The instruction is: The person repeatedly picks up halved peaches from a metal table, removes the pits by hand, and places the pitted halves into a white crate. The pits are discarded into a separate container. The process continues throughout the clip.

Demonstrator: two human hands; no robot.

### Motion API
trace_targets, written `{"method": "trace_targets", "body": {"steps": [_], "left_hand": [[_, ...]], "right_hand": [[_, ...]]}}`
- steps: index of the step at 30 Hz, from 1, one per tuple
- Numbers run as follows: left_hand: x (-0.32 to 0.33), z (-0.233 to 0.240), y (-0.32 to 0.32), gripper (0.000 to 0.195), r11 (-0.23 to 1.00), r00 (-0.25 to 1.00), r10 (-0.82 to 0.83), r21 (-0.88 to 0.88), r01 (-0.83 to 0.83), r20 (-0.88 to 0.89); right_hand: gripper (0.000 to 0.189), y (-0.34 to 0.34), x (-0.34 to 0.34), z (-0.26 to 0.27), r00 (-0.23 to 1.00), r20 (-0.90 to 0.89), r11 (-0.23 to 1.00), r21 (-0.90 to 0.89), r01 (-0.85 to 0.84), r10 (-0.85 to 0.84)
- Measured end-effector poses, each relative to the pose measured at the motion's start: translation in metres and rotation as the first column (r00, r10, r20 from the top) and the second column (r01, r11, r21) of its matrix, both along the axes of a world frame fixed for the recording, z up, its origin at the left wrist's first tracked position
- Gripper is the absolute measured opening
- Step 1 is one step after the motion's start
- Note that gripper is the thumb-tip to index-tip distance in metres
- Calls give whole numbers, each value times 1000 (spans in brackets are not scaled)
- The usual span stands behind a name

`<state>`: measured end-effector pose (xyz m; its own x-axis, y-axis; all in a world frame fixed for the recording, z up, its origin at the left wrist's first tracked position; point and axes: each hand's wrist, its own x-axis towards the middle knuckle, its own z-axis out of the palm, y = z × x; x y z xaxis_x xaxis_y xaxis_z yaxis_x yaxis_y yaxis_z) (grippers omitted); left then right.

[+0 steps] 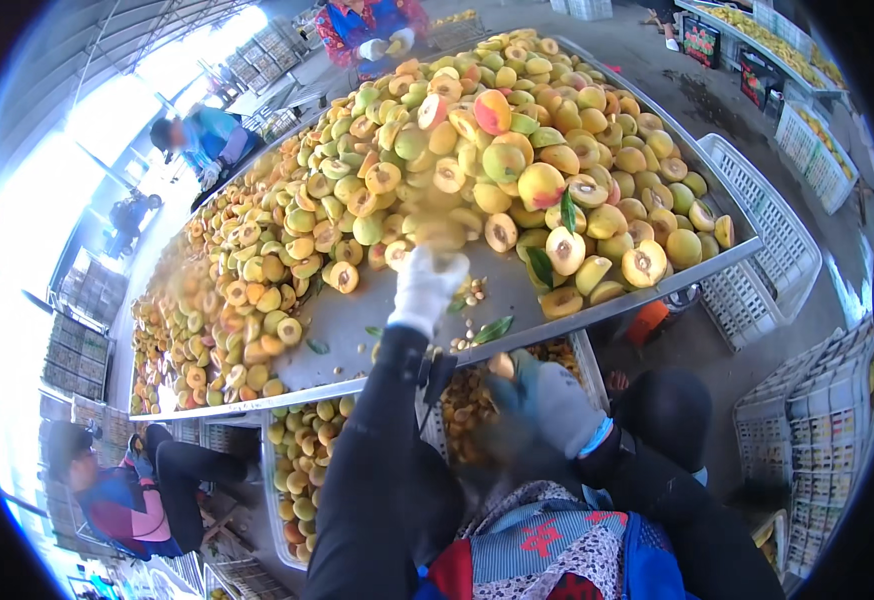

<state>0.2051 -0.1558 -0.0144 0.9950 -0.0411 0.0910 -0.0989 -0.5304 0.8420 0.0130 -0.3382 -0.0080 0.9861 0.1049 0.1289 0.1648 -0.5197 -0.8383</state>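
My left hand, in a white glove, stretches over the metal table to the near edge of a heap of halved and whole peaches. Blur hides its fingertips, so whether they hold a fruit is unclear. Below the table's near rim, my right hand wears a grey-blue glove and has a peach piece at its fingers. Beneath it stands a crate of small brown pieces, perhaps pits. Loose kernels and green leaves lie on the metal near my left hand.
A crate of peach halves stands left of my legs. White plastic crates and stacked crates are to the right. An orange object is under the table. Co-workers sit at left, far left and opposite.
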Motion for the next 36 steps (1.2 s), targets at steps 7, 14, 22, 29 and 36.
{"method": "trace_targets", "body": {"steps": [7, 14, 22, 29, 36], "left_hand": [[-122, 35, -28, 34, 667, 998, -52, -745, 16, -25], [-145, 25, -16, 42, 298, 997, -31, -952, -64, -77], [-147, 17, 3, 36, 291, 996, -70, -956, -27, -49], [-153, 28, -5, 30, 419, 989, 15, -897, -140, -147], [-157, 17, -13, 28, 394, 992, 21, -911, -122, -124]], "right_hand": [[32, 29, 15, -8, 997, 80, 838, 543, -57, 16], [40, 23, 12, -14, 998, -6, 931, 361, -53, 59], [36, 36, 7, -3, 999, 9, 989, 143, -42, 41], [47, 40, 3, -4, 994, -57, 987, 139, -83, 92], [42, 42, 4, -16, 975, -141, 936, 333, -117, 172]]}}
